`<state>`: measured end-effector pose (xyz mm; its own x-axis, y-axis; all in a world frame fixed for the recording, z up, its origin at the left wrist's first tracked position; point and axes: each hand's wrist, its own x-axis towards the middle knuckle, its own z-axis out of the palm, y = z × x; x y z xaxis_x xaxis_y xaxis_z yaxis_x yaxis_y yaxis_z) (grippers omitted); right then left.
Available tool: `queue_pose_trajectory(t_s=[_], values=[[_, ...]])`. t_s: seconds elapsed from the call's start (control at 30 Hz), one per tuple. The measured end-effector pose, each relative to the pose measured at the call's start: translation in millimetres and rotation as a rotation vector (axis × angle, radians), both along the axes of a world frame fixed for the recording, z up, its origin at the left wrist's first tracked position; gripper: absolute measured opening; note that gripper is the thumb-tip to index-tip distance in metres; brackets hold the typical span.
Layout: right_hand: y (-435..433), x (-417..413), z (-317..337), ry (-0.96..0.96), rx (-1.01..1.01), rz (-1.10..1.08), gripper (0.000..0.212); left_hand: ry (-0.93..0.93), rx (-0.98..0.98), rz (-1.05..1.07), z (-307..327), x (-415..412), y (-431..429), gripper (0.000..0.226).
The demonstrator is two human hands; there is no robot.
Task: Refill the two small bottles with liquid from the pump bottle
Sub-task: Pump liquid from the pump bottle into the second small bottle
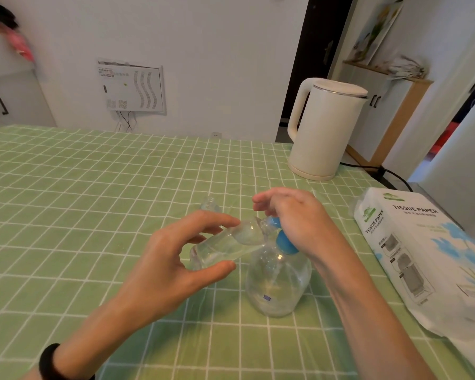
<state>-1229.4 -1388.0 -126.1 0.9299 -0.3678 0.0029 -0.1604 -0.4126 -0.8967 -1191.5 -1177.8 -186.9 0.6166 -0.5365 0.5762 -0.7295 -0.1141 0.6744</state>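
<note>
Two small bottles are in play, and neither reads as finished. One small clear bottle (225, 248) is held off the tabletop (93, 201), tipped nearly on its side, with its open mouth brought up against the nozzle of the pump bottle (277, 286). The left hand (159, 259) has a light, fairly wide grip on it, fingertips on the upper side and thumb underneath. The right hand (294, 218) rests on top of the blue pump head (284, 242). Its grip is loose, with the fingers lightly bent, pointing away and wrapped round nothing that shows, so it looks set to press rather than to clasp. Some clear liquid seems to lie along the tilted bottle, though how much cannot be told through the clear plastic. The second small bottle (210, 205) stands uncapped just behind the hands and appears empty, so by my reading the first fill is under way and the second, plus any recapping, is left; no caps are visible. The pump bottle stands upright on a green checked cloth with white lines. A cream electric kettle (327, 127) sits at the far right with its black cable (390, 174) trailing off, and a pack of tissue paper (422, 256) lies at the right edge. Behind are a white wall with a ventilated panel (132, 86), white cupboards and a dark doorway.
</note>
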Motion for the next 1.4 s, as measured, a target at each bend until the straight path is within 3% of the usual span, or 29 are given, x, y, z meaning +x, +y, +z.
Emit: queue_pose_trajectory(t_s=[1.4], values=[[-1.4, 0.7, 2.5, -0.045, -0.021, 0.014, 0.038, 0.003, -0.009, -0.004, 1.2, -0.1, -1.0, 0.052]])
